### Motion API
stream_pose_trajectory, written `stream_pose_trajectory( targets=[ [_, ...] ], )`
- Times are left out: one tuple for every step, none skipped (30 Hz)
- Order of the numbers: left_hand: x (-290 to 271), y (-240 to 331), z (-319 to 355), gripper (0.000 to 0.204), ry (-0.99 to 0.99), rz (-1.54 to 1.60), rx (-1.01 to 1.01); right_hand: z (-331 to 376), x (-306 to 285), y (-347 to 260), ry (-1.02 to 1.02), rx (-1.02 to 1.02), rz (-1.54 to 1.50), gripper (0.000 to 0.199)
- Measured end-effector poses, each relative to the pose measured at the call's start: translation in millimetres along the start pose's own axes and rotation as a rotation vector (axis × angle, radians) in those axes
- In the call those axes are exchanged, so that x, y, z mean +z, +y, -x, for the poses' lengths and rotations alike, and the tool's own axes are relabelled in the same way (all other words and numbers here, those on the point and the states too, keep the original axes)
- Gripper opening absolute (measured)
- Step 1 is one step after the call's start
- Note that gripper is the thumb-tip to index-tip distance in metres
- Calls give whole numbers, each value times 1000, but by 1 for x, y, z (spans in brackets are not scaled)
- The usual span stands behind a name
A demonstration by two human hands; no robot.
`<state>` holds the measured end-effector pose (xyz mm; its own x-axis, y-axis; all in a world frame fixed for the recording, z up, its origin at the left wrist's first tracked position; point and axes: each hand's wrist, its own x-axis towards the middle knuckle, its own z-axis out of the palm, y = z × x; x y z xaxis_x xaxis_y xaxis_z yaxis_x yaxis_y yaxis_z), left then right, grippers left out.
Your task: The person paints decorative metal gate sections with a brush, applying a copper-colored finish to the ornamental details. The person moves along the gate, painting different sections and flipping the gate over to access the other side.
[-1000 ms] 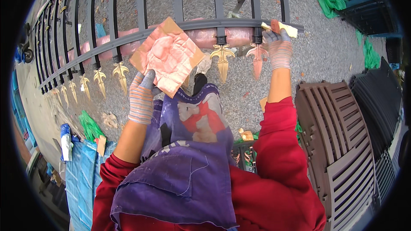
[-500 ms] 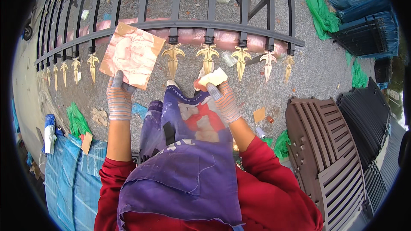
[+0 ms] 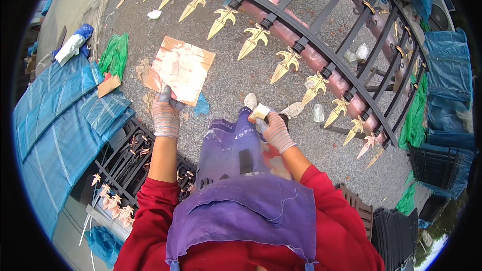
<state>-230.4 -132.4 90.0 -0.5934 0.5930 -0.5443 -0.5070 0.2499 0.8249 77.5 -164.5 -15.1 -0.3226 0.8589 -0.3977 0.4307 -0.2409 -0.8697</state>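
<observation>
In a striped knit glove, my left hand [image 3: 167, 113] grips the lower edge of a square piece of cardboard [image 3: 181, 69] smeared with shiny pinkish-copper paint. My right hand [image 3: 277, 131], gloved alike, pinches a small pale yellow sponge [image 3: 259, 112] with a reddish underside, held over my purple apron [image 3: 241, 195]. Ahead lies a black metal fence panel [image 3: 296, 17], apart from both hands. Most of its spear-shaped finials [image 3: 287, 64] are gold; one near the right end [image 3: 368, 144] looks pinkish.
Blue plastic sheeting [image 3: 55, 130] covers a stack on the left. Below it lie black panels with copper-pink finials [image 3: 116, 205]. Green plastic [image 3: 114, 55] is on the ground. At the right stand wrapped panels [image 3: 442, 165] and dark stacked panels [image 3: 394, 236].
My view has swung left, so the fence now slants across the upper right. The sponge has drawn in closer to my body, away from the finials. Both hands keep their holds.
</observation>
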Motion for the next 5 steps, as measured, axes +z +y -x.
stream_pose_trajectory(
  targets=[
    [-20, 0, -1, 30, 54, 15, -3, -8, 13, 5, -70, 2, 12, 31],
    [-37, -2, -1, 33, 94, 42, -5, -15, 23, 8, -110, -11, 29, 32],
    [-53, -5, -1, 35, 134, 69, -7, -22, 33, 11, -149, -23, 47, 32],
    [-68, -10, 0, 38, 171, 95, -14, -29, 42, 13, -186, -31, 66, 32],
    [-80, -11, -3, 38, 196, 114, -7, -37, 51, 15, -217, -42, 128, 34]
  ],
)
